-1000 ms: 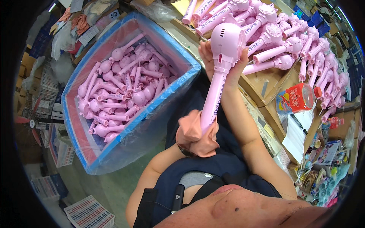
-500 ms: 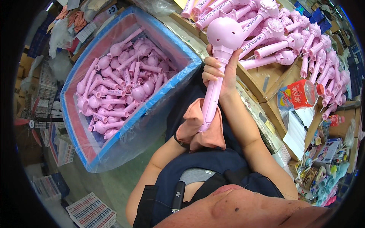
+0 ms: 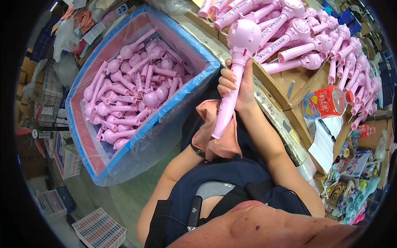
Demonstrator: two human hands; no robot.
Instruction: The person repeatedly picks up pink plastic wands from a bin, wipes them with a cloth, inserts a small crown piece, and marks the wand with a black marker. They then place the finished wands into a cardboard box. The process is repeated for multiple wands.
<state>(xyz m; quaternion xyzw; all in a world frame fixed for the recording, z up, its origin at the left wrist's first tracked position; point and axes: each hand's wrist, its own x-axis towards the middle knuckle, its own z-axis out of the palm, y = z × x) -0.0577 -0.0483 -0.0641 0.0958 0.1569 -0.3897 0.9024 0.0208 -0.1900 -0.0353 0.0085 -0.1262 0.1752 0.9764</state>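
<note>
A pink toy wand [image 3: 228, 101] with a round ball head slants across the middle, its head up and away from me. My right hand [image 3: 236, 84] is closed around its upper handle, just below the ball. A salmon-coloured cloth [image 3: 225, 146] covers my left hand and hides its fingers; only the wrist with a dark band [image 3: 197, 151] shows. The cloth lies behind and around the lower end of the wand's handle. Whether it presses on the plastic there I cannot tell.
A blue-rimmed bin [image 3: 144, 136] lined with clear plastic, at the left, holds many pink wands. More wands [image 3: 285, 39] are heaped on the cardboard-covered bench [image 3: 295, 89] at the far right. A red-labelled bottle [image 3: 326, 102] and white paper [image 3: 321, 146] lie nearer. Printed sheets [image 3: 99, 229] are at lower left.
The wand has turned about its length, so lettering on the handle now shows beside my fingers. The cloth and the handle's lower end have shifted slightly up and left.
</note>
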